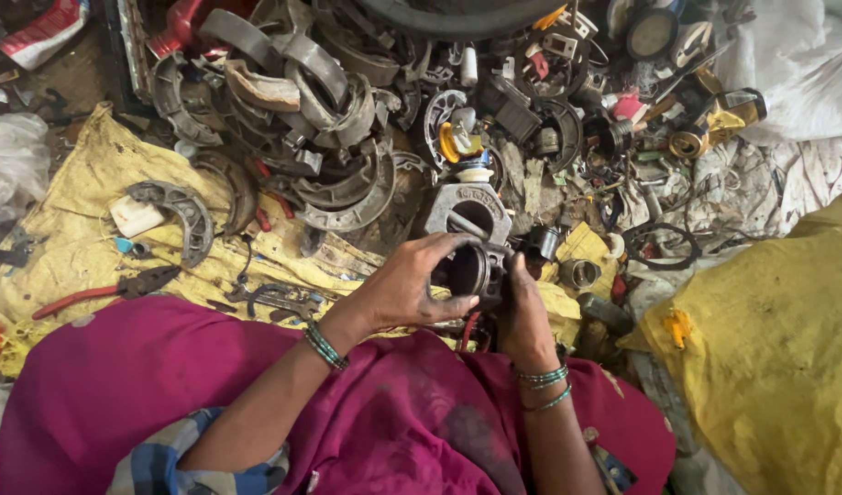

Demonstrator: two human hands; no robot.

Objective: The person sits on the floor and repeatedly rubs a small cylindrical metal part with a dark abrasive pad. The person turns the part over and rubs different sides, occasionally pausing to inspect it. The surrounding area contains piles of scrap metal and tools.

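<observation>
Head view: hands meet at frame centre, over a magenta cloth lap [164,385]. Left hand [407,289], w/ green bangles at wrist, curls fingers over top & near side of a dark round metal housing w/ a wide bore [471,269], gripping it. Right hand [523,321], also bangled, wraps the housing's right side from below; fingers closed on it, tips mostly hidden behind the part. Housing sits just below centre, above the lap, bore facing camera.

Just above it, centre: grey cast metal bracket w/ round hole [468,213], lying on the scrap. Upper centre-left: heap of curved grey brake shoes [320,119]. Left mid-frame: red-handled pliers [100,291] on yellow woven sack [82,211], near one loose brake shoe [184,215]. Right side: bulging yellow sack [778,348]. Upper right: mixed small parts, too cluttered to tell apart.
</observation>
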